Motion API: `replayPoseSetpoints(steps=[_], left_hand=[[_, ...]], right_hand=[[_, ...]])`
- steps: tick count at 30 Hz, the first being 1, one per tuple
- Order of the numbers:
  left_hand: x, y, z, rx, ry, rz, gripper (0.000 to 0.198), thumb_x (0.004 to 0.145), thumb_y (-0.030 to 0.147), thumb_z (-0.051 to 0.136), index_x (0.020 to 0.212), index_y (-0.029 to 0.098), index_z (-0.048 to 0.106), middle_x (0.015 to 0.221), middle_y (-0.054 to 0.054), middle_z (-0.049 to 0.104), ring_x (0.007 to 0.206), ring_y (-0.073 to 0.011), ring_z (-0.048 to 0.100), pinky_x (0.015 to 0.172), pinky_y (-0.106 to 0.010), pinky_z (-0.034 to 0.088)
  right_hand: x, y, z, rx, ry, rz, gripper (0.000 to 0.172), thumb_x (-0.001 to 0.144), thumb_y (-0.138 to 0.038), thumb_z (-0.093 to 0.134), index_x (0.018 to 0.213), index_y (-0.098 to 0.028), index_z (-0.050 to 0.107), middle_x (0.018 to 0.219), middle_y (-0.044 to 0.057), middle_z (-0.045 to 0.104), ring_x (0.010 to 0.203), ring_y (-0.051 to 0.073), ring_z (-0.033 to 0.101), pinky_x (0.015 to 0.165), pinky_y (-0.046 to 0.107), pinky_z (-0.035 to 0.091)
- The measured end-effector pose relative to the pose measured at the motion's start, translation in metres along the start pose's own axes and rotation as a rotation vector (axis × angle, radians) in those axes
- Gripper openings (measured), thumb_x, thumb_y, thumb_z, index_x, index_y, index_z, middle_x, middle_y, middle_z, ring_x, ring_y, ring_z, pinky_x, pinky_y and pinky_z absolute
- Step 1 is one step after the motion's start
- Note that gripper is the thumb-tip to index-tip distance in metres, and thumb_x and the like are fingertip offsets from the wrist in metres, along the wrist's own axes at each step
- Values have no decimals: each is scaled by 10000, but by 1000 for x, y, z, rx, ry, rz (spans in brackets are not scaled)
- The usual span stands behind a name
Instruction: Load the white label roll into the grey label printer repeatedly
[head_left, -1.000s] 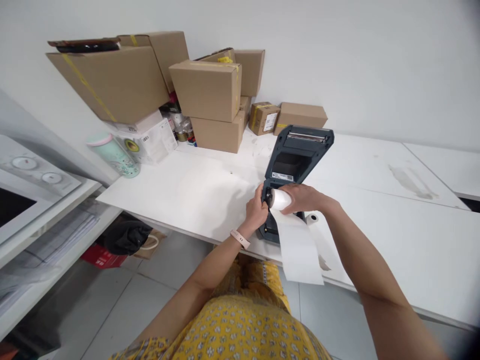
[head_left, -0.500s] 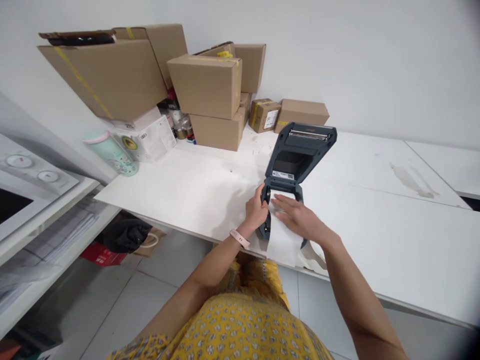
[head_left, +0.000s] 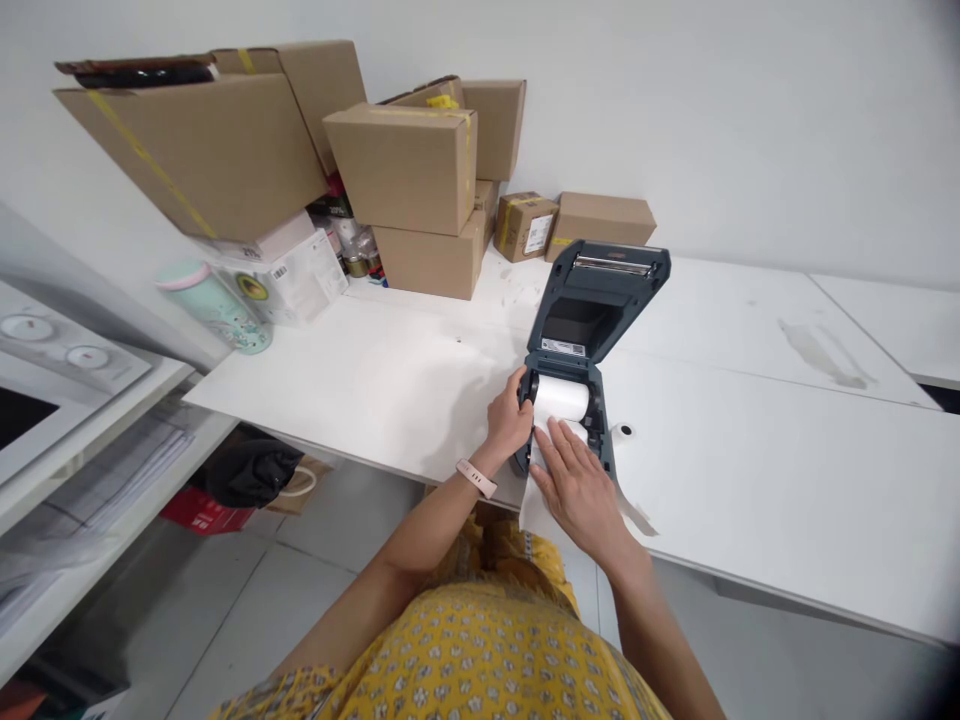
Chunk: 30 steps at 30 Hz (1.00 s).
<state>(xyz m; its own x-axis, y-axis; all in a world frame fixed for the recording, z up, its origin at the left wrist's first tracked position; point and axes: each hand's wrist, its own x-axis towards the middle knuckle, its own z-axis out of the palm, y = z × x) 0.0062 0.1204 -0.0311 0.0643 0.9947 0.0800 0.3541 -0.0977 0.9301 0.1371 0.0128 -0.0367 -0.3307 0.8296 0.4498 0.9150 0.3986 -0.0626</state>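
Observation:
A dark grey label printer (head_left: 551,265) stands near the table's front edge with its lid raised. Inside it lies a white paper roll (head_left: 561,398), and its loose paper strip (head_left: 538,510) runs out over the front edge. My left hand (head_left: 508,415) grips the printer's left side, thumb at the inner rim. Flat on the paper at the front of the printer rests my right hand (head_left: 576,480), fingers extended; it hides part of the strip and the printer's front. Just right of the printer is a small white roll (head_left: 623,431) with a dark centre.
Cardboard boxes (head_left: 405,165) are stacked at the back left, with two smaller boxes (head_left: 600,220) along the wall. A mint green tumbler (head_left: 217,308) stands by a white box (head_left: 289,280). A white appliance with knobs (head_left: 56,345) sits on the left shelf. A curled strip (head_left: 637,515) lies near the front edge.
My right hand has slid from the top of the paper roll down toward the printer's front, uncovering the roll. The small white roll has come into sight. My left hand stays on the printer.

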Motion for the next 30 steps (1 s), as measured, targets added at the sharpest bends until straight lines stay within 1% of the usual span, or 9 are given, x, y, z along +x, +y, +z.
replayPoseSetpoints(steps=[4, 10, 15, 19, 22, 24, 26, 28, 30], left_hand=[[1, -1, 1, -40, 1, -22, 654, 847, 96, 498, 1479, 262, 472, 1473, -51, 596, 1316, -270, 597, 1135, -434, 447], [0, -5, 2, -112, 11, 0, 644, 835, 93, 508, 1460, 247, 490, 1485, -68, 580, 1336, -269, 575, 1153, -437, 429], [2, -5, 2, -123, 5, 2, 622, 840, 95, 488, 1449, 226, 490, 1478, -80, 581, 1345, -258, 561, 1166, -432, 413], [2, -6, 3, -145, 2, -11, 594, 859, 136, 520, 1446, 225, 489, 1481, -92, 576, 1361, -265, 548, 1171, -436, 404], [-12, -7, 3, -207, 2, -51, 613, 883, 260, 611, 1474, 230, 453, 1509, -113, 546, 1397, -291, 514, 1183, -455, 388], [-31, -7, 3, -258, -18, -90, 724, 860, 372, 696, 1509, 233, 406, 1535, -126, 515, 1411, -317, 497, 1193, -475, 373], [-52, -6, 1, -339, -46, -124, 831, 826, 445, 750, 1535, 243, 365, 1561, -126, 484, 1424, -331, 478, 1198, -483, 367], [-70, -6, -1, -418, -82, -150, 909, 799, 486, 779, 1553, 245, 333, 1574, -130, 466, 1440, -337, 458, 1205, -485, 363], [-81, -6, -4, -474, -119, -168, 958, 770, 508, 806, 1560, 257, 324, 1576, -129, 464, 1452, -341, 443, 1209, -484, 362]], right_hand=[[-1, 0, -1, 8, -2, -3, 587, 1039, -373, 461, 1587, -194, 344, 1571, 149, 474, 1465, 314, 452, 1099, 488, 503], [-4, 3, -2, 40, 1, -16, 606, 1041, -378, 461, 1603, -217, 304, 1580, 141, 464, 1473, 308, 440, 1113, 492, 492], [-10, 0, -5, 45, 12, -14, 567, 1034, -366, 482, 1568, -216, 367, 1572, 152, 474, 1463, 320, 452, 1088, 501, 514], [-18, -11, -9, 74, 27, 13, 557, 1009, -329, 539, 1536, -198, 412, 1556, 166, 491, 1459, 338, 453, 1090, 526, 515], [-25, -21, -12, 119, 60, 5, 570, 992, -279, 570, 1531, -178, 416, 1526, 170, 527, 1442, 330, 476, 1104, 535, 513], [-28, -26, -17, 164, 75, -8, 528, 981, -258, 585, 1490, -169, 476, 1506, 166, 550, 1424, 329, 500, 1096, 541, 525], [-30, -25, -27, 259, 84, -16, 435, 973, -245, 598, 1403, -190, 575, 1453, 142, 605, 1377, 312, 556, 1059, 517, 564], [-27, -16, -42, 430, 84, -14, 327, 979, -222, 588, 1298, -242, 659, 1302, 86, 714, 1236, 248, 671, 955, 431, 632], [-13, 4, -60, 586, 147, 33, 275, 983, -202, 581, 1215, -281, 704, 1144, 35, 776, 1080, 190, 739, 857, 358, 657]])
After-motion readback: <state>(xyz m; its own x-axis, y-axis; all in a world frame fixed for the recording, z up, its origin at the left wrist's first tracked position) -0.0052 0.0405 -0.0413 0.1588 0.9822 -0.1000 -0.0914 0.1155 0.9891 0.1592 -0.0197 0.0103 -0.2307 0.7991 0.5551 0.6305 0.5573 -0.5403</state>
